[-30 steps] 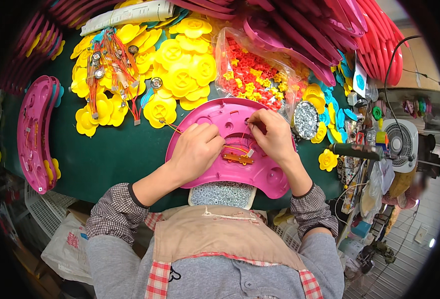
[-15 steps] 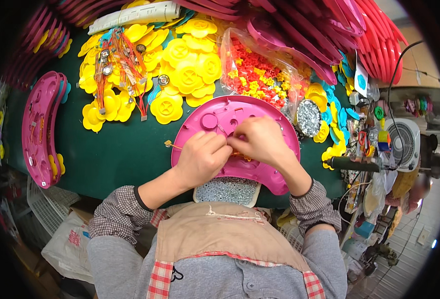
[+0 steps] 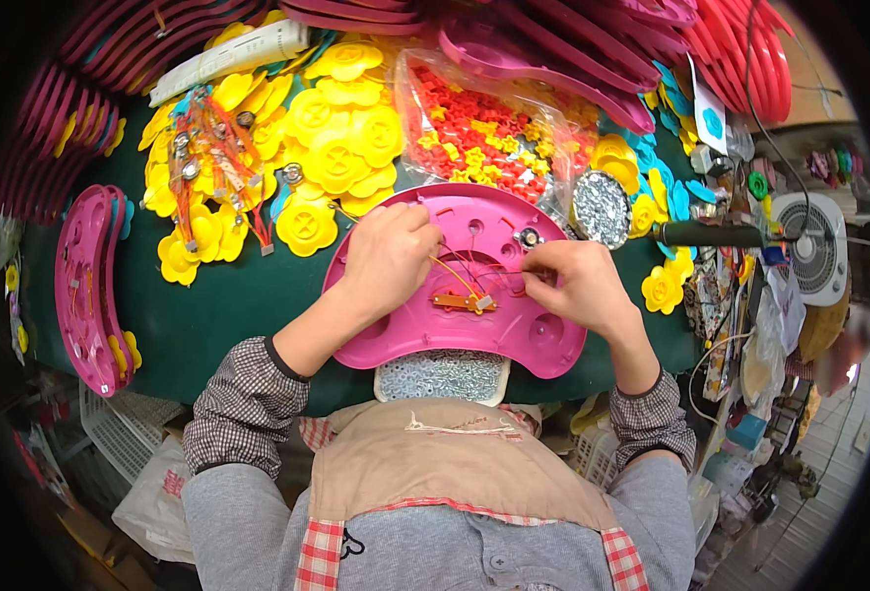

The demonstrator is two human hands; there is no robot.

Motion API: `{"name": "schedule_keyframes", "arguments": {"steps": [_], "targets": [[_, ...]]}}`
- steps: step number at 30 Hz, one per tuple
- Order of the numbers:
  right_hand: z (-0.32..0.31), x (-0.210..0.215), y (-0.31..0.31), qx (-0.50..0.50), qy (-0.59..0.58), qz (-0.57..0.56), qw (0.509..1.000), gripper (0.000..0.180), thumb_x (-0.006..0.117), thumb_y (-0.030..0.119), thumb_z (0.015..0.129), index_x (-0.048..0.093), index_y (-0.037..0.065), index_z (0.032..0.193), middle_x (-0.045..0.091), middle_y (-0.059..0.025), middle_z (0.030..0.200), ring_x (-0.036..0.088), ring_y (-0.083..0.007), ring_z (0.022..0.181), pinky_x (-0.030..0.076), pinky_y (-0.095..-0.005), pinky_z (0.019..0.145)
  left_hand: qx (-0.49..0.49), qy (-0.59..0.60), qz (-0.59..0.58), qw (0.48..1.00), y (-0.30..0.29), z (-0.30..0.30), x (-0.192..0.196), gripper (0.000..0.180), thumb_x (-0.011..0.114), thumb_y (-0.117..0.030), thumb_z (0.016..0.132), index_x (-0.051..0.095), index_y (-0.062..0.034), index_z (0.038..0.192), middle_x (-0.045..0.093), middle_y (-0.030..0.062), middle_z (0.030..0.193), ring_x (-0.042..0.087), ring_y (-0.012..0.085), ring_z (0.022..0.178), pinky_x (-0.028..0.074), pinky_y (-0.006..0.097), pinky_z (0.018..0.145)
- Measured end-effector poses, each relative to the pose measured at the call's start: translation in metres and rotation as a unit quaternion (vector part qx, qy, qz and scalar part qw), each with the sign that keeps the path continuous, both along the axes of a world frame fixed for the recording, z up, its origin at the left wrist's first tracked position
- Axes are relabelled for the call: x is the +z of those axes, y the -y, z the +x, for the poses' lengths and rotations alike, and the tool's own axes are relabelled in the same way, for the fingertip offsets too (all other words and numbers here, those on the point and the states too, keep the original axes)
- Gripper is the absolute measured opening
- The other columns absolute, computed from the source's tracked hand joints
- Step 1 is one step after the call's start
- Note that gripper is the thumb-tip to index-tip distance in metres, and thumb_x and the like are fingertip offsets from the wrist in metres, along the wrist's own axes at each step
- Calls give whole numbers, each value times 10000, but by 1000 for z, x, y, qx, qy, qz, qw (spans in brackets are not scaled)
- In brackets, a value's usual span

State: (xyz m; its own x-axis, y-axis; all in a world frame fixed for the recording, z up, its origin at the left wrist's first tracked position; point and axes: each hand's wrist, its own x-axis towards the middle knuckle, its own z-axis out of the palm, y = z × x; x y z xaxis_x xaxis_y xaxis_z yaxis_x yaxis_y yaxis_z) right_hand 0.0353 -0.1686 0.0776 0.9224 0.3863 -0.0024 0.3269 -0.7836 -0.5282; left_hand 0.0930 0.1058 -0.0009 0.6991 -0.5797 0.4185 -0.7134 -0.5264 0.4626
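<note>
A curved pink plastic shell (image 3: pixel 425 337), hollow side up, lies in front of me on the green table. Inside it is a small orange circuit board (image 3: pixel 463 302) with thin red, orange and dark wires running from it. My left hand (image 3: pixel 388 258) is closed over the shell's left part, with orange wires coming out from both sides of its curled fingers. At the right, the thumb and forefinger of my right hand (image 3: pixel 585 286) pinch a thin dark wire (image 3: pixel 499 271). A round silver part (image 3: pixel 529 238) sits just above those fingertips in the shell.
Yellow flower-shaped pieces (image 3: pixel 341 158) and bundled wired parts (image 3: pixel 208 167) lie beyond. A bag of red and yellow pieces (image 3: pixel 484 148) and a dish of metal bits (image 3: pixel 601 210) stand behind the shell. A screw tray (image 3: pixel 440 378) sits nearest me; a dark tool handle (image 3: pixel 711 234) juts in at right.
My hands have moved apart, the left one up and the right one to the right. The circuit board, its wires and the round silver part are now uncovered. The whole view has shifted slightly.
</note>
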Motion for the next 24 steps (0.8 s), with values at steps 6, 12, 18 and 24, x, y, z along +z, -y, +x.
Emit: {"name": "schedule_keyframes", "arguments": {"steps": [6,12,18,24], "targets": [[-8,-15,-1,-28,83,-40,995,84,733,48,871,689,34,942,632,-127,1029,677,-317,867,562,-427,698,26,11,68,997,9,2,9,53,742,-121,760,698,-102,739,641,52,801,667,261,811,520,421,721],[-4,-42,-13,-47,119,94,987,162,736,-3,838,659,44,973,652,-105,910,695,-326,864,566,-423,711,8,5,128,992,7,2,10,76,782,-141,803,736,-111,856,641,39,857,658,255,843,513,418,757],[1,-40,-14,-29,160,-9,987,197,769,43,780,664,100,936,658,-57,795,642,-260,748,512,-385,688,-39,-12,226,973,1,2,26,170,768,-170,807,769,-114,967,665,28,921,643,247,912,499,409,819],[-1,-41,-15,-21,164,-49,985,183,759,101,806,629,126,932,652,-22,779,647,-241,692,474,-389,656,-11,2,162,987,-5,-12,18,275,761,-150,807,780,-96,1076,664,18,942,612,237,968,481,398,818]]}}
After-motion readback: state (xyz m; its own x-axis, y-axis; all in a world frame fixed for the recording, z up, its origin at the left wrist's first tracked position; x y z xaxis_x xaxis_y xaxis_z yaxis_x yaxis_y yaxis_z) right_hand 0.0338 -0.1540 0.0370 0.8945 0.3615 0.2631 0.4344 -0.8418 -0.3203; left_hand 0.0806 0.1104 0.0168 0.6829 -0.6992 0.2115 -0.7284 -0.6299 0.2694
